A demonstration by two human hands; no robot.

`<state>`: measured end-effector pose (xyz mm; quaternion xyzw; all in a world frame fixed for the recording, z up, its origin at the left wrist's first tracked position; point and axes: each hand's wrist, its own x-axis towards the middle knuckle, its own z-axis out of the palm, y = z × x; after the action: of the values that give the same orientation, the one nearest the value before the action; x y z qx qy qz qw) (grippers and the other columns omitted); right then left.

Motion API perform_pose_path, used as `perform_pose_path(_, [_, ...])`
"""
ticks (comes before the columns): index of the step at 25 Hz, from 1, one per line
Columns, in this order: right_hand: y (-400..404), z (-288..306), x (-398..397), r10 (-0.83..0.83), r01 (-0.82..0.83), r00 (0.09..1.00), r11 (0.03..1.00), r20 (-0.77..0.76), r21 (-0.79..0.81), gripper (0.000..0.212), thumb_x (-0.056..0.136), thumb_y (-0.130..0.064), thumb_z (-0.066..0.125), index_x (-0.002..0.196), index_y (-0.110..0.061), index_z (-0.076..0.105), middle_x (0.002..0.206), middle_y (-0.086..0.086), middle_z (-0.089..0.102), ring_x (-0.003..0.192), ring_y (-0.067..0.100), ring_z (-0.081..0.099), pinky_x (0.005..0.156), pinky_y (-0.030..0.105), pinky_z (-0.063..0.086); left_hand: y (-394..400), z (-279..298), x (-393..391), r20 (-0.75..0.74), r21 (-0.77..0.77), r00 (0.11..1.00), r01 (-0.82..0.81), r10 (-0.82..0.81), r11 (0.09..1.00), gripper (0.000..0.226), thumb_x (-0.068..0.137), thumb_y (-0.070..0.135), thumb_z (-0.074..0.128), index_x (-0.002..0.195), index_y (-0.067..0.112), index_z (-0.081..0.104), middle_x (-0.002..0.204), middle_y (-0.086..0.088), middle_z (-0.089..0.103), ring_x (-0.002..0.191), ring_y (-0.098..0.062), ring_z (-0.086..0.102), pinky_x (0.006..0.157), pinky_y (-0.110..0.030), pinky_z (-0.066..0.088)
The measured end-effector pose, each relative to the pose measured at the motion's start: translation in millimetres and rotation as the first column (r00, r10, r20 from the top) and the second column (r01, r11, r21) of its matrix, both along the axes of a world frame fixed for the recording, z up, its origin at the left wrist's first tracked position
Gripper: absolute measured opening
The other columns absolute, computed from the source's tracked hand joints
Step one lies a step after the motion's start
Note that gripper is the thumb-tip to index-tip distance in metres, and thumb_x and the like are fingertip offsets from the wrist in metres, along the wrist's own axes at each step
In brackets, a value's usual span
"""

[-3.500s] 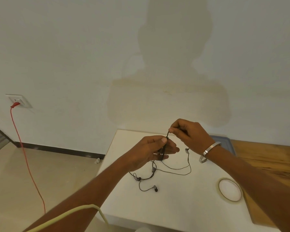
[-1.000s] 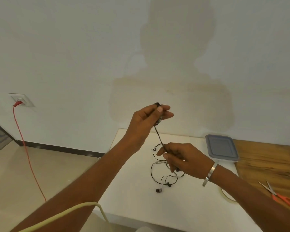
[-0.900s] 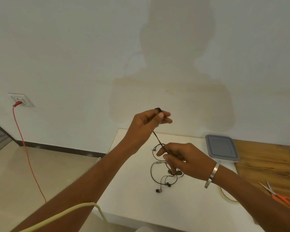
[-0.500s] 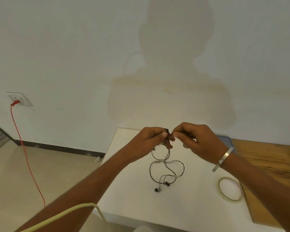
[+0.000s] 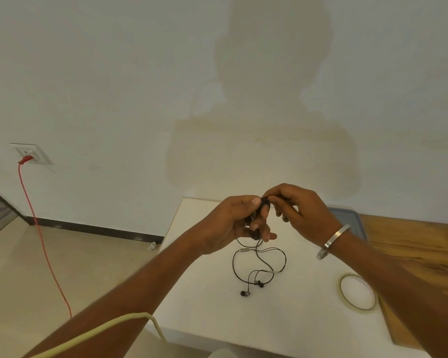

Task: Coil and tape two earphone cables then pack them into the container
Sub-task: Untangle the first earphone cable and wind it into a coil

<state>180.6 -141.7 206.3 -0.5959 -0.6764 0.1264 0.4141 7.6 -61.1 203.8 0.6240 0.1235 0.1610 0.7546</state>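
We hold a small black coil of earphone cable [image 5: 264, 204] above the white tabletop [image 5: 217, 319], the left hand [image 5: 237, 220] curled round it with thumb and fingers pinching the loops, the right hand [image 5: 299, 210] pinching the coil's top edge with its fingertips. From the coil the free length hangs down and lies on the tabletop in loose loops, ending at two earbuds [image 5: 251, 289] near the front. We cannot tell whether these strands belong to one earphone or to both.

The cable looks thin, light and very limp (it will not keep a loop by itself), so we judge the coil has to stay pinched across all its turns, or it will spring open. The best hold seems to be flat across the bundle with one hand while the other feeds the slack. The earbuds and joints are probably the fragile parts, so we would pull on the wire gently.

The tape ring [image 5: 357, 295] lies just beside the right forearm, and the grey-lidded container [image 5: 348, 215] sits behind the right wrist, partly hidden.
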Motion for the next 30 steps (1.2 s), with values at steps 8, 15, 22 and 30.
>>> perform_pose_path(8, [0.8, -17.1, -13.5, -0.023, -0.001, 0.973, 0.995, -0.229, -0.103, 0.023, 0.096, -0.011, 0.045, 0.097, -0.027, 0.061, 0.083, -0.003, 0.068, 0.079, 0.007, 0.063, 0.072, 0.016, 0.051, 5.9, 1.3, 2.3, 0.166, -0.263, 0.985, -0.009, 0.054, 0.965, 0.034, 0.103, 0.025, 0.031, 0.082, 0.011, 0.053, 0.066, -0.002, 0.041, 0.065, -0.021, 0.054, 0.095, -0.06, 0.048])
perform_pose_path(15, [-6.2, -16.6, -26.9, 0.074, -0.223, 0.756, 0.963, -0.65, -0.15, 0.029, 0.098, -0.007, 0.035, 0.103, -0.015, 0.063, 0.09, 0.005, 0.068, 0.087, 0.018, 0.068, 0.08, 0.035, 0.058, 4.4, 1.4, 2.7, 0.218, -0.469, 0.968, -0.006, 0.123, 0.883, 0.03, 0.101, 0.025, 0.032, 0.079, 0.012, 0.048, 0.061, 0.001, 0.04, 0.053, -0.015, 0.042, 0.062, -0.033, 0.046])
perform_pose_path(22, [-5.1, -25.1, -31.7, -0.06, -0.033, 0.856, 0.985, -0.513, -0.17, 0.02, 0.095, -0.014, 0.047, 0.088, -0.02, 0.064, 0.076, 0.004, 0.064, 0.076, 0.023, 0.069, 0.07, 0.045, 0.059, 2.4, -1.1, 1.9, 0.178, -0.423, 0.973, -0.057, 0.144, 0.905, 0.029, 0.101, 0.025, 0.032, 0.082, 0.011, 0.048, 0.064, 0.0, 0.041, 0.054, -0.017, 0.046, 0.07, -0.036, 0.052])
perform_pose_path(30, [-15.4, -24.5, -24.8, -0.137, 0.073, 0.88, 0.985, -0.454, -0.154, 0.023, 0.097, -0.016, 0.042, 0.085, -0.009, 0.059, 0.078, 0.004, 0.063, 0.076, 0.02, 0.067, 0.066, 0.039, 0.06, 5.0, -7.1, 2.7, 0.0, -0.322, 0.974, -0.213, 0.225, 0.922, 0.032, 0.102, 0.024, 0.031, 0.077, 0.012, 0.049, 0.072, -0.006, 0.053, 0.076, -0.026, 0.059, 0.088, -0.042, 0.048])
